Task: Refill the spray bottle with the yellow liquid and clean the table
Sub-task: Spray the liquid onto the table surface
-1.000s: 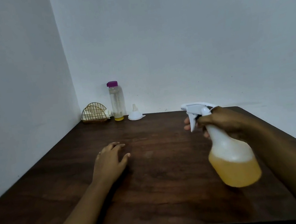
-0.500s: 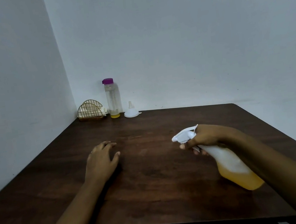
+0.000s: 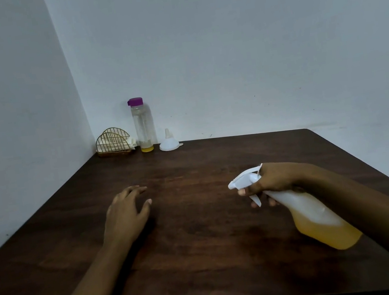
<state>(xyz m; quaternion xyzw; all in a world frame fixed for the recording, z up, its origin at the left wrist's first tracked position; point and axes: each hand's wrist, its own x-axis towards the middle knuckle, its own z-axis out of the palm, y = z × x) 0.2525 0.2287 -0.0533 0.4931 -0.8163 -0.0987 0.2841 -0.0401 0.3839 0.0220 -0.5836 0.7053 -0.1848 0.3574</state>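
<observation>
Two pale walls (image 3: 223, 42) meet in a corner behind the far left end of the surface (image 3: 202, 242), a dark brown wood-grain top that fills the lower half of the view.

Both forearms reach in from the near edge. The spray bottle (image 3: 317, 215) is held over the right side of the surface, tilted so that its white trigger head (image 3: 244, 181) points left and its base points toward the near right. The yellow liquid (image 3: 332, 234) fills the lower part of its translucent body.

The right grip (image 3: 278, 180) is clenched round the neck of the spray bottle just behind the trigger head, with fingertips showing beside the trigger lever. The left grip (image 3: 125, 215) is released: it rests palm down on the surface at centre left, fingers loosely spread, holding nothing, well apart from the spray bottle.

Three items stand in the far left corner:
- A clear bottle (image 3: 144, 127) stands upright with a thin yellow layer at its bottom.
- A gold wire holder (image 3: 113, 141), just left of the clear bottle, contains pale folded material.
- A white funnel (image 3: 169, 144), just right of the clear bottle, sits wide mouth down, spout up.

A purple cap (image 3: 135, 101) closes the clear bottle.
</observation>
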